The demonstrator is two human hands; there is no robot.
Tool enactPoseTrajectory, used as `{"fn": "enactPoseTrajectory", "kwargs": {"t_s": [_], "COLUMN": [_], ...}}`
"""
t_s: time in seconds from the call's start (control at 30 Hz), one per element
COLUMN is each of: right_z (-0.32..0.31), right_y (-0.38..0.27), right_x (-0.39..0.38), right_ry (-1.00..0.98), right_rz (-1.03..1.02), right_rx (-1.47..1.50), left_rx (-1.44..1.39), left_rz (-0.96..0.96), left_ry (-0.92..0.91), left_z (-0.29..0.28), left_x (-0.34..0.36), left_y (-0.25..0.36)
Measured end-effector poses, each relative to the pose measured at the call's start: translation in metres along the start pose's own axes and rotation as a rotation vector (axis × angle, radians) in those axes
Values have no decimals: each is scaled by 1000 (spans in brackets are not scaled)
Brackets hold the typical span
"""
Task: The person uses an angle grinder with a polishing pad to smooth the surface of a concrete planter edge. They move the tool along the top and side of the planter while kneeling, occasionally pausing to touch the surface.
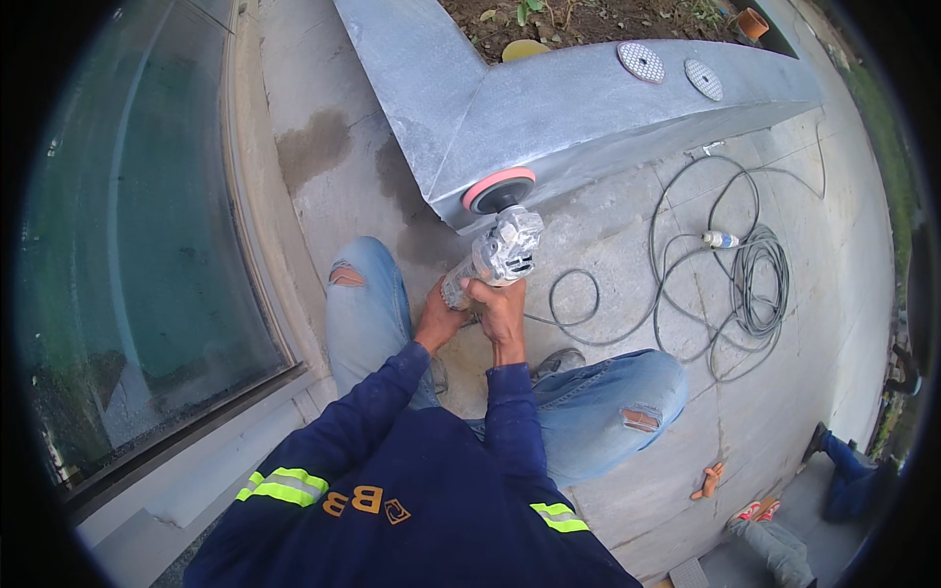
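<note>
My left hand (439, 318) and my right hand (498, 314) are closed around the body of a dusty silver-grey angle grinder (505, 245), held in front of me between my bent knees. Its round backing pad (498, 191), black with a pink rim, is at the front corner of a grey stone planter edge (588, 118); whether it touches the surface I cannot tell. Two round polishing pads (641, 61) with patterned faces lie on the planter's top to the right.
A coiled grey cable (760, 294) with a plug connector (720, 238) lies on the paving at right. A glass panel (157, 245) runs along my left. Soil (559, 24) and a terracotta pot (750, 24) are behind the planter edge. Other people's legs (848, 475) show at lower right.
</note>
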State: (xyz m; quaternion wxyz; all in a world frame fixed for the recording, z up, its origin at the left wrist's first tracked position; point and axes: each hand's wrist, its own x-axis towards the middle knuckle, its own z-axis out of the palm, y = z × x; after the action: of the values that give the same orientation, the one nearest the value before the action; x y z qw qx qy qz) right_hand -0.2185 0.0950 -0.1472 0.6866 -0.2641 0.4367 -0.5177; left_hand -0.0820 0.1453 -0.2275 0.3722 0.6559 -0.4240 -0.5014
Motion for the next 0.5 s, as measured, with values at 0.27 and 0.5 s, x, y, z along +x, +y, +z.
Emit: {"fn": "enactPoseTrajectory", "kwargs": {"t_s": [0.27, 0.5], "right_z": [2, -2], "right_y": [-3, 2], "right_x": [-2, 5], "right_ry": [77, 65], "right_rz": [-3, 2], "right_rx": [8, 96], "left_rx": [80, 108], "left_rz": [-74, 37], "left_ry": [1, 40], "left_z": [4, 0], "left_x": [-4, 7], "left_y": [5, -6]}}
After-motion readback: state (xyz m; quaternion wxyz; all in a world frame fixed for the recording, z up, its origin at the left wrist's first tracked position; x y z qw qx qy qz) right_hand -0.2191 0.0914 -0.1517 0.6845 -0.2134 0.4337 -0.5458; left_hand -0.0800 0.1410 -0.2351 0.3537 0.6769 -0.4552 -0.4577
